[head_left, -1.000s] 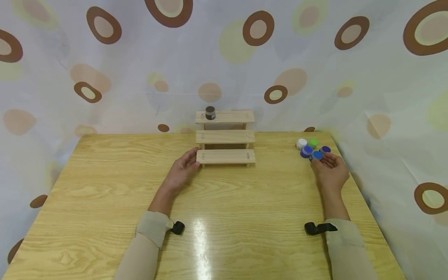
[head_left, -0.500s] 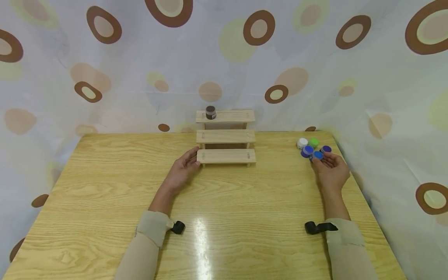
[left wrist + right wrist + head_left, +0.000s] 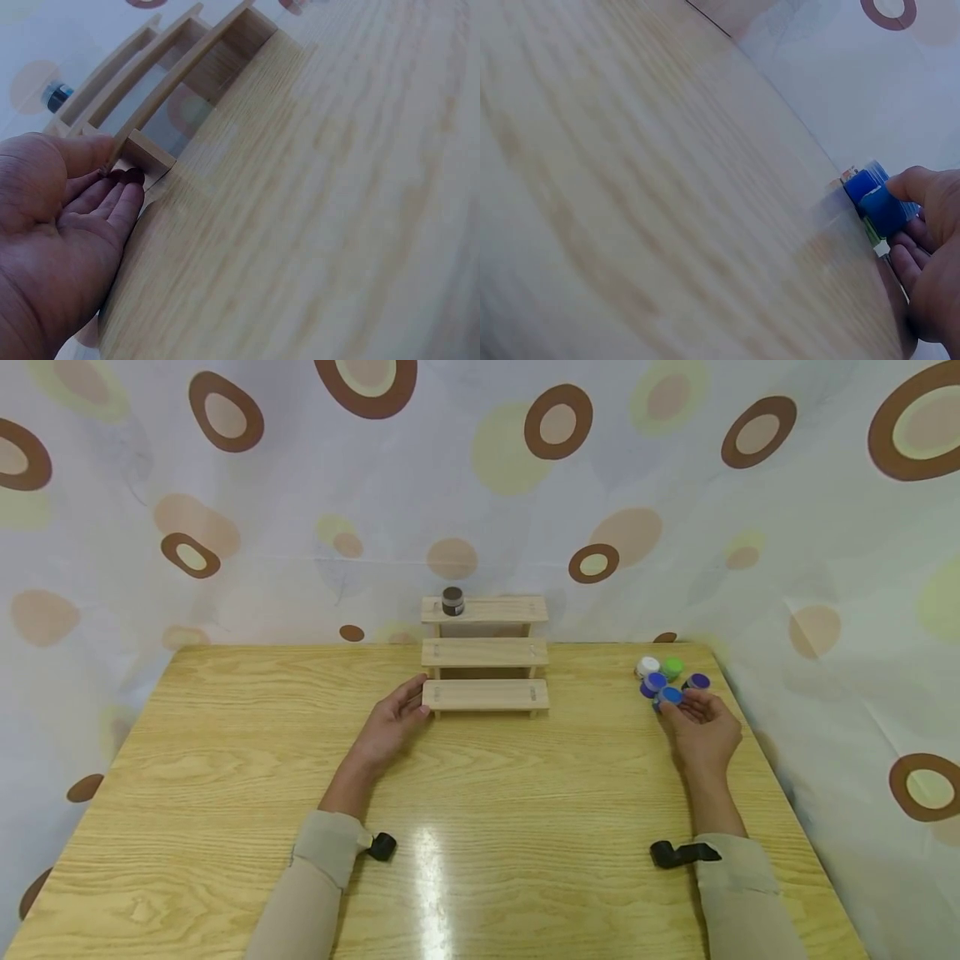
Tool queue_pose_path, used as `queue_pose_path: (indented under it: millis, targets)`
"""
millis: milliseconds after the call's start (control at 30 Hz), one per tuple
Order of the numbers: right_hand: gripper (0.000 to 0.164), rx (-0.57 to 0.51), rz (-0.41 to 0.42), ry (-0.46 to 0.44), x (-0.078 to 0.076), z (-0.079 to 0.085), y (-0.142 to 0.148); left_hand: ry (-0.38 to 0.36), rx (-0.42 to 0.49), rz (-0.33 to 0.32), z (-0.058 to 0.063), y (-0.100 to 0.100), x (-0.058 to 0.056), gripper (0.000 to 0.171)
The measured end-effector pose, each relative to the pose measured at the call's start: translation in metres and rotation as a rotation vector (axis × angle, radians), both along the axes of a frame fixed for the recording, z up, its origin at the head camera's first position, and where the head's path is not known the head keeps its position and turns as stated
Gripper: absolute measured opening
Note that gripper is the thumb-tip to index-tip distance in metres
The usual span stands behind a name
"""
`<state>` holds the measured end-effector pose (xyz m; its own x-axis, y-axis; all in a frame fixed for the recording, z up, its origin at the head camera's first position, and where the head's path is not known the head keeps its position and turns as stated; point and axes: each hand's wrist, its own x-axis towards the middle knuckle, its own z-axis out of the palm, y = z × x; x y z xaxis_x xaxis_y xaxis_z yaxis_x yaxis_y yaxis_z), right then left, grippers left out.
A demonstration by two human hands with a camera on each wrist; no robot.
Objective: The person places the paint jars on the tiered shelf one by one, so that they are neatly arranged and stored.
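A three-tier wooden stand (image 3: 484,694) stands at the back of the table, and a dark-lidded paint jar (image 3: 452,602) sits on its top tier at the left. My left hand (image 3: 390,727) holds the left end of the lowest tier, the thumb (image 3: 86,154) on its edge and the fingers curled beneath. At the right, my right hand (image 3: 705,735) pinches a light blue paint jar (image 3: 668,697) between thumb and fingers; in the right wrist view this blue jar (image 3: 885,212) is by the thumb. A darker blue jar (image 3: 653,684) is right beside it.
Close by the right hand are a white-lidded jar (image 3: 647,667), a green-lidded jar (image 3: 672,668) and a purple-lidded jar (image 3: 697,682). A patterned cloth (image 3: 315,527) hangs behind the wood-grain table (image 3: 525,827).
My right hand has shifted slightly left with the light blue jar, and the darker blue jar has moved a little left too. My left hand stays at the stand.
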<state>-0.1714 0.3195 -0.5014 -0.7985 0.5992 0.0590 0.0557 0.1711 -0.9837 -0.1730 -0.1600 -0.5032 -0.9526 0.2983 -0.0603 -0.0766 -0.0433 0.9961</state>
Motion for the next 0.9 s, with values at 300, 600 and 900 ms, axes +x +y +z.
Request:
queue_pose_path:
  millis: [300, 600, 900]
  targets:
    - [0.043, -0.014, 0.049, 0.043, -0.001, -0.002, -0.005, -0.006, -0.002, 0.004, 0.0, 0.001, -0.002, 0.063]
    - [0.041, 0.009, 0.083, 0.046, -0.004, -0.002, -0.02, -0.005, 0.0, -0.001, -0.002, 0.0, -0.001, 0.064]
    - [0.044, -0.023, 0.151, 0.022, -0.008, 0.0, -0.044, -0.012, 0.007, 0.006, 0.001, 0.0, -0.001, 0.064]
